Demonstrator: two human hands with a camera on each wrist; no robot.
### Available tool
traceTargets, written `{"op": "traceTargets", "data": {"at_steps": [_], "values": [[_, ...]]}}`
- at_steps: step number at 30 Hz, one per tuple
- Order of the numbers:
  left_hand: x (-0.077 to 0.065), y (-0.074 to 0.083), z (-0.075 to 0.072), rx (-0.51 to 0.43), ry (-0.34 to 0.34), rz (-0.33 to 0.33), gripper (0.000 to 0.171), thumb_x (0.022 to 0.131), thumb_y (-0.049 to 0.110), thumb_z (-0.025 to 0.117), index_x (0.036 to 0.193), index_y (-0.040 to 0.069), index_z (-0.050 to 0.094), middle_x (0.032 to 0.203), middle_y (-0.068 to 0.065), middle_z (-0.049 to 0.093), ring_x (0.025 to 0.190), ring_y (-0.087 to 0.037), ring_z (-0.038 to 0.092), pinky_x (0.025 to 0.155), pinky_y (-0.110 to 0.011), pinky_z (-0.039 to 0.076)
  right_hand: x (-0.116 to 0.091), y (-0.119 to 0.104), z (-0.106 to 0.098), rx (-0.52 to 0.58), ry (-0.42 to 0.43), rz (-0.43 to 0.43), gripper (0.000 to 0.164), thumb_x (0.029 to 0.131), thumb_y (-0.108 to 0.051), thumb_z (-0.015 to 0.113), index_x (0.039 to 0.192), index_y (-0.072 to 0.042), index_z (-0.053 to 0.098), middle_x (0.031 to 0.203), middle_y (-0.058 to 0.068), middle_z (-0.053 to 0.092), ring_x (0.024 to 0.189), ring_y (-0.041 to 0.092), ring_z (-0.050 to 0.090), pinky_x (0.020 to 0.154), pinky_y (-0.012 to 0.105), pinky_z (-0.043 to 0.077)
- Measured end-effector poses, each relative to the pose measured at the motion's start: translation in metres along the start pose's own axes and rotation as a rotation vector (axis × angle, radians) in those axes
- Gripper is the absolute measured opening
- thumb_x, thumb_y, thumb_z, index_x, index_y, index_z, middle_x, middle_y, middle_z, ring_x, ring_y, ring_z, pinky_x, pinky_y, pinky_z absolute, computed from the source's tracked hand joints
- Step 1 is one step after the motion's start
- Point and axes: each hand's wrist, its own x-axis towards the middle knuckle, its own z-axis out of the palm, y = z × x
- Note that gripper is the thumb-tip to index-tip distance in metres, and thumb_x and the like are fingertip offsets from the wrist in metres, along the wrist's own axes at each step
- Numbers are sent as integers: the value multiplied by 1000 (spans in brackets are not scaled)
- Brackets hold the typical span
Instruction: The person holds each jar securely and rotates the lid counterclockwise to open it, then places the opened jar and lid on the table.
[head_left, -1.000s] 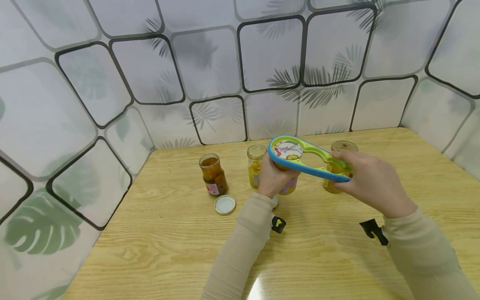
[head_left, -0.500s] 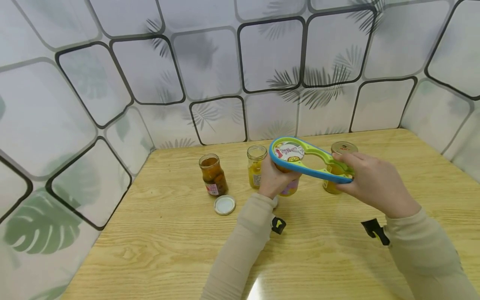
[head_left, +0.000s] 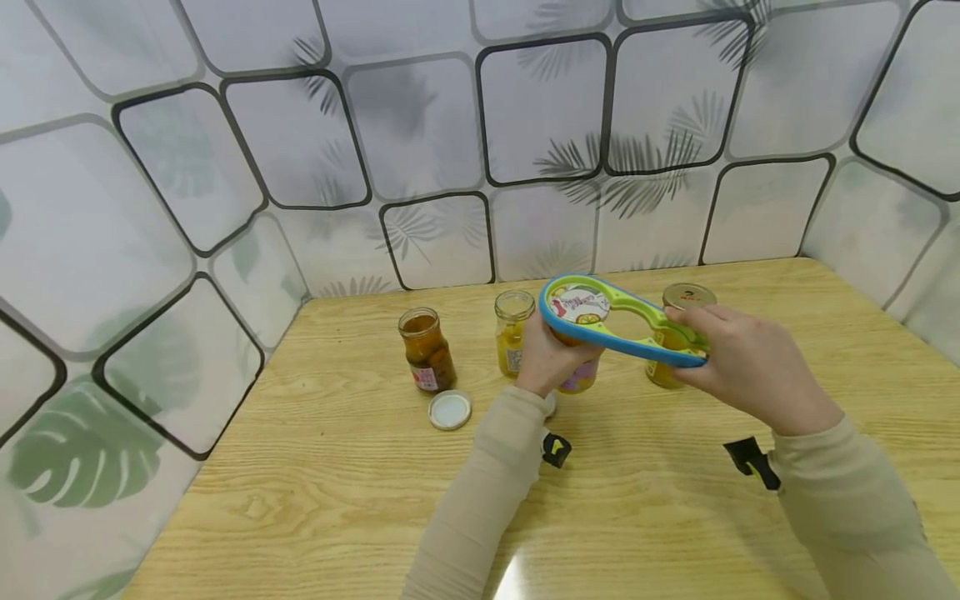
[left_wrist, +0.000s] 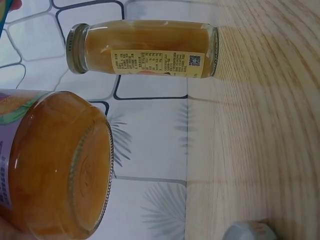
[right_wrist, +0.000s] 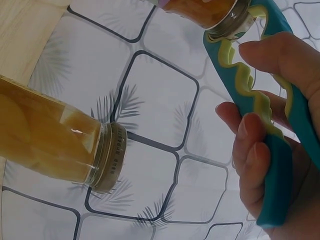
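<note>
Left hand [head_left: 551, 354] curled around a jar [left_wrist: 55, 170]; right hand [head_left: 750, 362] gripping one jar opener [head_left: 630, 342] around its lid [head_left: 581, 303]. Three other jars [head_left: 428, 354], two loose lids [head_left: 450, 410], one mostly hidden.

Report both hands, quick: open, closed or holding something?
Left hand: holding the purple-labelled jar.
Right hand: holding the blue-and-green opener, its wide end around that jar's lid.

Raised jar [left_wrist: 57, 165], blue-and-green opener [head_left: 622, 342] (around its lid [head_left: 577, 303])
</note>
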Motion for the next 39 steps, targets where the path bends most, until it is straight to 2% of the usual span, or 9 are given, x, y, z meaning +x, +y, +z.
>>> {"op": "traceTargets", "data": {"at_steps": [6,27,29,32,35,39], "values": [[1,-1,-1,-11,-11,2,63,60,1,77,116,8,50,102,-2,59,92,-9,54,82,-24,43,0,0,0,-5,-4,-8,52,51,-14,82,97,-1,62,77,8,61,47,11,44,38,29,38],[2,-3,-5,-58,-90,-47,58,62,0,76,113,7,50,101,-2,59,92,-8,53,83,-24,43,0,0,1,-5,-26,-4,53,53,-17,82,100,-1,62,81,9,62,48,9,42,38,28,36],[1,0,-6,-67,-93,-50,58,62,0,76,113,7,50,102,-2,59,92,-8,53,83,-24,42,0,-1,1,-3,-30,-2,53,53,-17,82,100,-1,62,80,9,62,48,9,43,38,28,36],[-2,14,-8,-66,-96,-60,57,62,-2,74,114,5,49,102,-5,59,92,-8,53,83,-24,42,0,-1,-1,-2,-39,1,53,53,-16,82,100,-1,62,81,10,62,49,10,45,38,29,37],[-2,15,-8,-70,-102,-70,58,63,-2,73,115,6,49,103,-6,59,92,-9,54,83,-24,43,0,-1,-3,1,-51,3,53,53,-15,82,100,-1,62,82,11,62,49,10,44,39,29,38],[1,-1,-5,-68,-113,-54,59,63,2,74,116,10,48,103,-1,58,93,-8,54,83,-24,43,0,-1,-3,5,-62,-1,53,54,-15,82,101,0,62,80,9,62,49,8,43,40,28,38]]}}
